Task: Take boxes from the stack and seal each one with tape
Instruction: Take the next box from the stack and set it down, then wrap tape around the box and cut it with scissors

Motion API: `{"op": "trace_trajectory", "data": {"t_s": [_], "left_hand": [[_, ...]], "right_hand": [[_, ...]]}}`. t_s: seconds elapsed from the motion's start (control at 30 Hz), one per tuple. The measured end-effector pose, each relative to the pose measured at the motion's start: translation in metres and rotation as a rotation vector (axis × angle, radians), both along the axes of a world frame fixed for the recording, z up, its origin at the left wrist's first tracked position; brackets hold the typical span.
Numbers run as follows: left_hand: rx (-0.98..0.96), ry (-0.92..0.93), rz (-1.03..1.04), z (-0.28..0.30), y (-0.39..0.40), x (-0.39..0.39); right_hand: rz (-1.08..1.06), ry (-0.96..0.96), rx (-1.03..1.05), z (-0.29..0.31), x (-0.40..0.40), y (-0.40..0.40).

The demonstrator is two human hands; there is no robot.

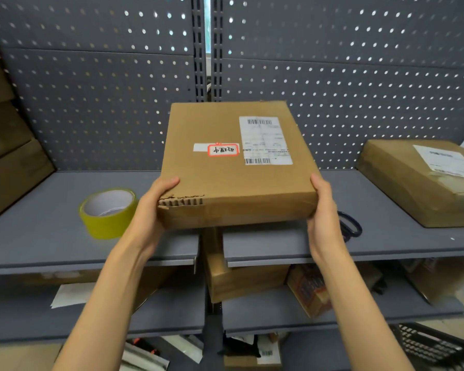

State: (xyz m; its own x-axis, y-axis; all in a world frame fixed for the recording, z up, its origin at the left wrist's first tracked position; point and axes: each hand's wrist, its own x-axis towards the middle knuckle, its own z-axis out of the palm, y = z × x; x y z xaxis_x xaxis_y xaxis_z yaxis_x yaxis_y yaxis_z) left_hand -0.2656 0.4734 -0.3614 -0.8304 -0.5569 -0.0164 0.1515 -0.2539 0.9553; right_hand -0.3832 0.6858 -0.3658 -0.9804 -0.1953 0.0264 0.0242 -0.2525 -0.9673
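Held above shelf (65, 236), box (233, 162) between left hand (150, 207), right hand (323, 210)

1. Two bare forearms are extended forward and upward from the bottom edge of the view, drawing closer together toward the hands.
2. The left hand (152, 207) is set against the near left corner of a cardboard box (233, 162); its thumb is laid along the top edge, and its fingers are hidden beneath.
3. The right hand (323, 210) is pressed to the near right corner of the same box, with the thumb raised along the side edge and the fingers tucked out of sight underneath.
4. The box is held between both hands, lifted and tilted toward the viewer.
5. Both wrists are kept nearly straight.
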Motion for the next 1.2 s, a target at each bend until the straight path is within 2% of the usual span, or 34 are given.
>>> {"op": "trace_trajectory", "data": {"t_s": [0.33, 0.57, 0.63, 0.73, 0.8, 0.87, 0.97, 1.03, 1.2], "left_hand": [[-0.035, -0.121, -0.001, -0.021, -0.003, -0.005], [-0.07, -0.115, 0.009, -0.023, -0.003, -0.007], [-0.168, -0.114, 0.042, -0.026, -0.007, -0.006], [-0.486, 0.019, 0.074, -0.026, -0.015, 0.004], [-0.693, 0.014, -0.016, -0.023, -0.024, 0.01], [-0.804, -0.039, -0.118, -0.021, -0.036, 0.015], [-0.92, -0.088, -0.211, -0.015, -0.048, 0.018], [-0.954, -0.086, -0.255, -0.012, -0.05, 0.019], [-0.987, -0.077, -0.262, -0.013, -0.051, 0.02]], "right_hand": [[0.001, -0.098, 0.057, -0.018, -0.001, -0.003], [0.011, 0.009, 0.169, -0.009, -0.008, -0.003], [-0.037, 0.12, 0.317, -0.004, -0.007, 0.0], [-0.118, 0.429, 0.641, 0.003, -0.006, 0.002], [-0.112, 0.653, 0.79, 0.009, -0.002, -0.006], [0.002, 0.829, 0.909, 0.014, 0.007, -0.022], [0.283, 0.976, 1.049, 0.02, 0.026, -0.049], [0.387, 1.057, 1.093, 0.022, 0.036, -0.065], [0.41, 1.171, 1.117, 0.017, 0.04, -0.086]]}}
